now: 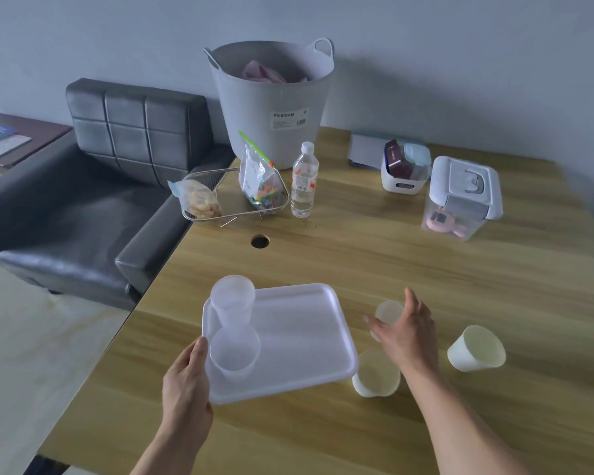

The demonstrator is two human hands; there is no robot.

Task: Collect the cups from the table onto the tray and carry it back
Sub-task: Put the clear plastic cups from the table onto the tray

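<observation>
A white tray [299, 341] lies on the wooden desk [426, 269] at lower centre of the frame. Two clear cups stand on its left part: the farther clear cup [233, 298] at the tray's upper left corner and the nearer clear cup [234, 353] just below it in the frame, the two overlapping in the view. The left hand [186, 382] grips the tray's left edge, thumb on the rim beside the nearer clear cup.

To the right of the tray, the right hand [405, 327] is spread open, fingers apart, over a small cream cup [388, 311] that shows behind the fingers; whether it touches the cup cannot be told. A second cream cup [376, 373] stands just beside the tray's lower right corner, under the right wrist. A third cream cup [477, 347] sits tilted farther right, well apart from the tray.
</observation>
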